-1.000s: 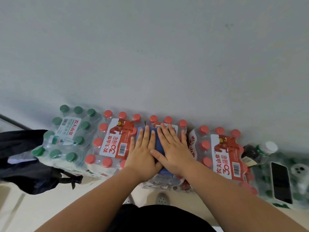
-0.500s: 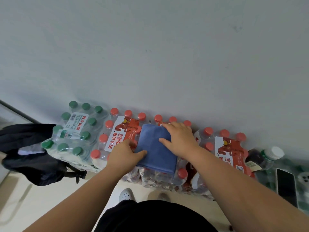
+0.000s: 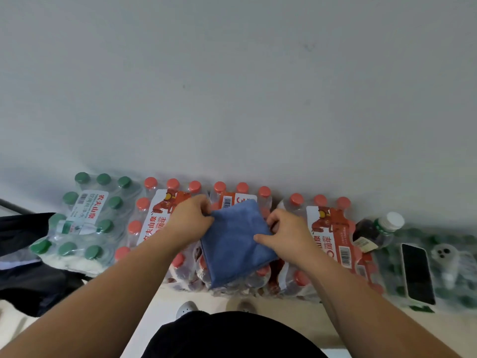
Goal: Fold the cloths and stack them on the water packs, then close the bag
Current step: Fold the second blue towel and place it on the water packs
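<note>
A folded blue cloth (image 3: 235, 241) lies on the red-capped water packs (image 3: 333, 228) along the wall. My left hand (image 3: 192, 220) pinches the cloth's far left corner. At the right edge of the cloth my right hand (image 3: 286, 233) grips it, thumb on top and fingers curled beside it. A black bag (image 3: 31, 275) sits on the floor at the far left, partly out of frame.
A green-capped water pack (image 3: 85, 220) stands left of the red ones. To the right lie a dark bottle with a white cap (image 3: 376, 228), a phone (image 3: 418, 272) and more wrapped green bottles. A grey wall rises directly behind the packs.
Both hands went from pressing flat on the cloth to gripping its left corner and right edge. The cloth has turned and now lies skewed, more of it exposed.
</note>
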